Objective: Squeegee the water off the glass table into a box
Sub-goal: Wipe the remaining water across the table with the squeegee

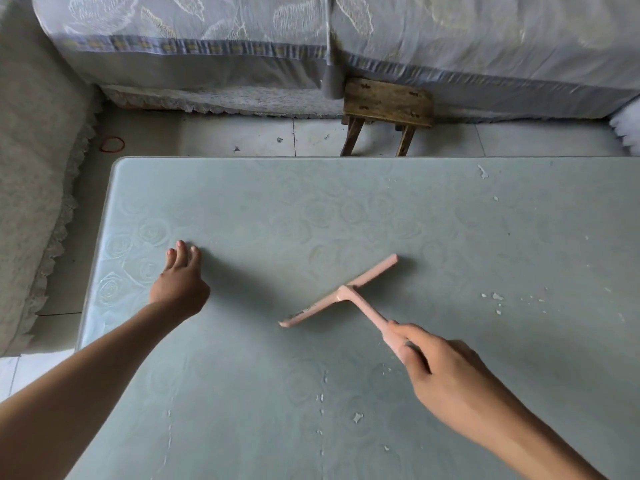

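Note:
A pale green glass table (346, 209) with a faint rose pattern fills most of the view. Small water patches and droplets lie on it, at the right (497, 296) and in thin trails near the front middle (357, 417). My right hand (440, 372) grips the handle of a pink squeegee (341, 294), whose blade lies diagonally on the glass at the centre. My left hand (180, 275) rests on the table at the left with fingers stretched forward, fingertips touching the glass. No box is in view.
A small wooden stool (388, 109) stands on the tiled floor beyond the table's far edge. A sofa with a patterned grey cover (207, 39) runs along the back, and a lace-edged cover (31, 202) along the left. A red rubber band (112, 143) lies on the floor.

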Motion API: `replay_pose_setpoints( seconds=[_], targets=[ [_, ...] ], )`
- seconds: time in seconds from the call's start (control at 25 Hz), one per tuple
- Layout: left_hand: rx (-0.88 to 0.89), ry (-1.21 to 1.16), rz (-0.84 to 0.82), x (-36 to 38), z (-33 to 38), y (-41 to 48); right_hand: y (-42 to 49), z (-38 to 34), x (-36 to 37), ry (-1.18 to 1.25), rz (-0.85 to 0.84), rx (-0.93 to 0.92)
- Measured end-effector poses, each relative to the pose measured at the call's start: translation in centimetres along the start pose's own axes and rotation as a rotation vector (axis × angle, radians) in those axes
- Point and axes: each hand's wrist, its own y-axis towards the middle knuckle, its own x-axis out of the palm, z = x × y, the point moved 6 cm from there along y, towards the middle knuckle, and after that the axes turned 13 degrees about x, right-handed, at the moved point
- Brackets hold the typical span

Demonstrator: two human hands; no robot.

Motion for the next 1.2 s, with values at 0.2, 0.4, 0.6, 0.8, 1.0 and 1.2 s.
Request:
replay_pose_setpoints(
  seconds=[0.2, 0.4, 0.6, 0.8, 1.0, 1.2],
  targets=[
    [0.166, -0.068, 0.208, 0.3, -0.3, -3.7, 1.2, -9.2, 2.5, -0.018, -0.028, -0.297],
    [0.197, 0.026, 0.109, 2.5, -2.4, -8.2, 0.7, -3.2, 3.3, -0.169, -0.046, -0.214],
    [0.093, 0.078, 0.051, 3.0, -5.0, -12.3, -2.6, -1.2, -0.1, -0.291, 0.048, -0.123],
    [-0.154, 0.006, 0.052, 1.9, -9.1, -14.4, -0.4, -14.0, -2.5, -0.594, 0.137, -0.472],
    [-0.292, -0.138, 0.067, 2.4, -12.9, -15.9, -0.9, -19.8, -0.3, -0.599, 0.001, -0.626],
    [-0.388, -0.312, 0.117, 2.4, -15.3, -15.5, -1.2, -24.5, 6.5, -0.381, -0.171, -0.703]
  ],
)
